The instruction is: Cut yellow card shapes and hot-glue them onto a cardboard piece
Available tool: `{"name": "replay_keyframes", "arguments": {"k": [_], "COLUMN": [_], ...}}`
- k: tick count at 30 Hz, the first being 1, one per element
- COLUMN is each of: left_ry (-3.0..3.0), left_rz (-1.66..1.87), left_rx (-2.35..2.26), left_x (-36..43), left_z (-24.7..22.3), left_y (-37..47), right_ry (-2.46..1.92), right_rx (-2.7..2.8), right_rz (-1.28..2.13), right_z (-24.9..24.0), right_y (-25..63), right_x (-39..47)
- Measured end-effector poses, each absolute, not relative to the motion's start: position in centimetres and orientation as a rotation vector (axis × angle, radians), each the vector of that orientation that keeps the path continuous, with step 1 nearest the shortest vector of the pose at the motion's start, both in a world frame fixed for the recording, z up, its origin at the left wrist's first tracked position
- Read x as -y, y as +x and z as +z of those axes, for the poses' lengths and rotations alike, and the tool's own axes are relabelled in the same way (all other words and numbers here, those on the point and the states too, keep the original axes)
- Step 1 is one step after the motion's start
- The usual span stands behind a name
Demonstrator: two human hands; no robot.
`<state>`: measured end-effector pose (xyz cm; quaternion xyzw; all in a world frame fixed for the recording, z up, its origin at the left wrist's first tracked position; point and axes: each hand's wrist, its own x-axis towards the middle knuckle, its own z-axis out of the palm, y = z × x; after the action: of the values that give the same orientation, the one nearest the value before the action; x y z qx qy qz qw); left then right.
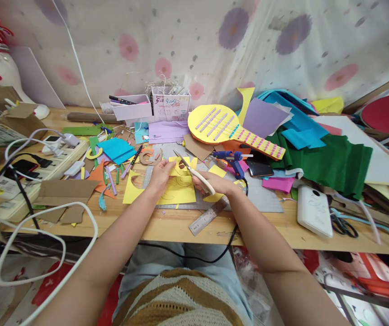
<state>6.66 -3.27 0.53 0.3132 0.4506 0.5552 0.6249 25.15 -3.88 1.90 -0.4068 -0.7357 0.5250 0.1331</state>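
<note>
Near the middle of the desk, my left hand pinches the left edge of a small yellow paper piece with a hole cut in it. My right hand is closed around the white handles of a pair of scissors. Their metal blades point up and left, over the yellow piece. Below both hands lies a yellow sheet with curved outlines drawn on it. Another yellow sheet with a round cutout is left of it. A grey cutting mat and a metal ruler lie beneath and in front.
A yellow paper instrument lies behind my hands, with a blue glue gun below it. Coloured paper scraps surround the mat. A power strip with cables is at left; a white power bank and black scissors are at right.
</note>
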Motion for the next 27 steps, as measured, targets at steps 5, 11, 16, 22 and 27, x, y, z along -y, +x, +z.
{"name": "replay_keyframes", "arguments": {"k": [5, 11, 16, 22, 27], "left_ry": [0.708, 0.712, 0.716, 0.716, 0.725], "left_rz": [1.289, 1.293, 1.292, 1.287, 1.286], "left_rx": [-1.003, -1.004, -1.027, -1.028, -1.031], "left_x": [3.38, 3.44, 3.35, 3.23, 3.19], "left_z": [0.68, 0.70, 0.53, 0.32, 0.15], "left_y": [6.76, 6.81, 6.76, 6.76, 6.76], "right_ry": [-1.184, -1.211, -1.192, -1.191, -1.174], "right_rx": [2.069, 2.058, 2.024, 1.975, 1.988], "right_rz": [1.605, 1.607, 1.645, 1.687, 1.664], "right_z": [1.59, 1.88, 1.93, 1.71, 1.60], "right_y": [25.19, 25.14, 25.08, 25.10, 25.23], "right_x": [3.76, 3.83, 3.88, 3.86, 3.84]}}
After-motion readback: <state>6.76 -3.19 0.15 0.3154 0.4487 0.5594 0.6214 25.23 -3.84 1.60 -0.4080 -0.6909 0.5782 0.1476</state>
